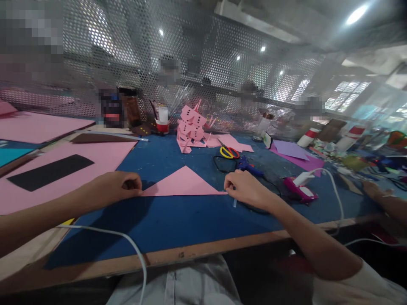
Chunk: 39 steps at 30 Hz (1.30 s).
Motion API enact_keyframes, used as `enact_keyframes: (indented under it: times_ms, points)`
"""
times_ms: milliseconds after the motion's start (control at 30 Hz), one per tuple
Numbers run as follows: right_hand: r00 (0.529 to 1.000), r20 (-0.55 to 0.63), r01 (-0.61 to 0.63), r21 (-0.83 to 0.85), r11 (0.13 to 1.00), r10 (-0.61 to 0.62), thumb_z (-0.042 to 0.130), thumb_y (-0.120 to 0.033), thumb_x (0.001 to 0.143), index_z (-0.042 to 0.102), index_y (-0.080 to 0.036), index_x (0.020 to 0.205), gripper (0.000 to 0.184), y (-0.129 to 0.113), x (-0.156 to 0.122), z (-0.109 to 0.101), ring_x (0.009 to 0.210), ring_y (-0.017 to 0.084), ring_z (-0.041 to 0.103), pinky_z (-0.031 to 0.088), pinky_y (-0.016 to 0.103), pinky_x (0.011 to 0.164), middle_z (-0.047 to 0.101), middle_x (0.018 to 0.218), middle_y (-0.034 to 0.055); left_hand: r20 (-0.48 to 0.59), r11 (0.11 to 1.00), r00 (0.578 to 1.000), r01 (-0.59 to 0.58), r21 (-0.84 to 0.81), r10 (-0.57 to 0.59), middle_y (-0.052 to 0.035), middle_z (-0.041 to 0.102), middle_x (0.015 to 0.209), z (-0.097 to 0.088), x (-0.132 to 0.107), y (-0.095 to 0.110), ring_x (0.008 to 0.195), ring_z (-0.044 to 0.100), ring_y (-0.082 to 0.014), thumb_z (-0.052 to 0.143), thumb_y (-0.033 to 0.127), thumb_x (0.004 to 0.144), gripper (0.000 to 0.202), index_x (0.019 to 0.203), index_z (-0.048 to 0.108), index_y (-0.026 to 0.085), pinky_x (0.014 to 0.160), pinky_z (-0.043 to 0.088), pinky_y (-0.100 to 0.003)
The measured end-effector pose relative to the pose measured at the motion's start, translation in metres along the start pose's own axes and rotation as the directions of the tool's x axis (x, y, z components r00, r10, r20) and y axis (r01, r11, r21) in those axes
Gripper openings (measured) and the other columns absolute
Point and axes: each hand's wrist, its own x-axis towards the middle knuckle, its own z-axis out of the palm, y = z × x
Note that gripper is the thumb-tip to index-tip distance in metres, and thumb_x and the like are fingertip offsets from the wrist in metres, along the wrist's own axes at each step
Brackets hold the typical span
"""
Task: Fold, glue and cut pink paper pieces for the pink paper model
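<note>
A pink paper folded into a triangle lies on the blue table top in front of me. My left hand is closed and pinches the triangle's left corner. My right hand is closed on the triangle's right corner, and a thin pale stick pokes down from under its fingers. Both hands press the paper's lower edge flat against the table.
A large pink sheet with a black strip lies at left. Behind are a pink paper model, scissors, a blue glue gun, a pink device with white cable, purple sheets. Another person's hand rests at right.
</note>
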Motion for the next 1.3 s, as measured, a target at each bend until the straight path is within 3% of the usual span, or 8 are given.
enact_keyframes:
  times_ms: [167, 367, 433, 533, 667, 867, 1133, 1300]
  points:
    - [0.981, -0.143, 0.141, 0.063, 0.988, -0.131, 0.056, -0.013, 0.089, 0.064, -0.019, 0.087, 0.009, -0.013, 0.001, -0.005, 0.088, 0.017, 0.055, 0.037, 0.029, 0.080, 0.066, 0.090, 0.0024, 0.051, 1.000, 0.998, 0.024, 0.020, -0.025, 0.0031, 0.067, 0.069, 0.002, 0.002, -0.005, 0.069, 0.057, -0.0176, 0.059, 0.037, 0.082, 0.021, 0.081, 0.067, 0.018, 0.064, 0.036, -0.025]
    - [0.937, -0.035, 0.348, -0.006, 0.937, -0.348, 0.055, -0.019, 0.095, 0.064, -0.016, 0.101, 0.011, -0.029, 0.010, 0.014, 0.096, 0.018, 0.058, 0.040, 0.030, 0.084, 0.064, 0.102, 0.0066, 0.003, 0.998, 1.000, 0.025, 0.058, -0.025, -0.0001, 0.070, 0.075, -0.002, -0.001, 0.002, 0.073, 0.061, -0.0222, 0.058, 0.040, 0.083, 0.022, 0.083, 0.067, 0.019, 0.066, 0.039, -0.030]
    - [0.929, -0.004, 0.366, -0.122, 0.923, -0.369, 0.051, -0.020, 0.097, 0.063, -0.015, 0.102, 0.013, -0.033, 0.013, 0.018, 0.095, 0.019, 0.058, 0.040, 0.032, 0.082, 0.063, 0.102, 0.0082, -0.066, 0.997, 0.997, -0.032, 0.069, 0.037, -0.0020, 0.070, 0.083, 0.001, -0.004, 0.015, 0.079, 0.061, -0.0219, 0.055, 0.036, 0.086, 0.020, 0.086, 0.066, 0.019, 0.071, 0.041, -0.031]
    - [0.913, 0.039, 0.400, -0.281, 0.872, -0.406, 0.049, -0.019, 0.098, 0.062, -0.014, 0.099, 0.014, -0.040, 0.015, 0.019, 0.090, 0.021, 0.058, 0.040, 0.033, 0.077, 0.063, 0.098, 0.0098, -0.031, 0.951, 0.954, -0.295, 0.092, 0.299, -0.0039, 0.067, 0.093, 0.014, -0.006, 0.037, 0.083, 0.060, -0.0193, 0.051, 0.033, 0.092, 0.019, 0.091, 0.065, 0.020, 0.075, 0.043, -0.031]
    - [0.898, 0.071, 0.424, -0.399, 0.813, -0.434, 0.051, -0.015, 0.096, 0.059, -0.015, 0.095, 0.008, -0.047, 0.015, 0.017, 0.083, 0.022, 0.057, 0.037, 0.034, 0.069, 0.062, 0.093, 0.0089, -0.006, 0.814, 0.838, -0.529, 0.242, 0.546, -0.0055, 0.064, 0.095, 0.037, 0.002, 0.051, 0.089, 0.060, -0.0193, 0.047, 0.023, 0.096, 0.018, 0.098, 0.065, 0.021, 0.079, 0.043, -0.031]
    - [0.897, 0.055, 0.419, -0.418, 0.806, -0.438, 0.051, -0.016, 0.096, 0.058, -0.016, 0.094, 0.008, -0.049, 0.015, 0.019, 0.081, 0.022, 0.056, 0.035, 0.035, 0.067, 0.061, 0.090, 0.0070, -0.019, 0.722, 0.766, -0.597, 0.349, 0.642, -0.0047, 0.062, 0.091, 0.047, 0.015, 0.046, 0.082, 0.058, -0.0169, 0.041, 0.019, 0.099, 0.022, 0.094, 0.063, 0.018, 0.072, 0.043, -0.029]
    - [0.901, -0.035, 0.395, -0.342, 0.853, -0.431, 0.051, -0.024, 0.098, 0.058, -0.016, 0.092, 0.012, -0.061, 0.029, 0.026, 0.085, 0.021, 0.055, 0.034, 0.035, 0.071, 0.063, 0.092, 0.0070, -0.102, 0.725, 0.745, -0.594, 0.349, 0.659, -0.0038, 0.063, 0.083, 0.051, 0.015, 0.046, 0.074, 0.056, -0.0152, 0.043, 0.017, 0.097, 0.021, 0.086, 0.061, 0.018, 0.066, 0.043, -0.027]
    - [0.916, -0.059, 0.372, -0.246, 0.895, -0.396, 0.049, -0.025, 0.100, 0.060, -0.017, 0.092, 0.015, -0.054, 0.031, 0.033, 0.084, 0.018, 0.057, 0.035, 0.032, 0.072, 0.064, 0.093, 0.0054, -0.093, 0.750, 0.763, -0.592, 0.294, 0.639, -0.0042, 0.064, 0.084, 0.050, 0.012, 0.044, 0.077, 0.058, -0.0157, 0.044, 0.018, 0.097, 0.021, 0.088, 0.063, 0.018, 0.067, 0.042, -0.026]
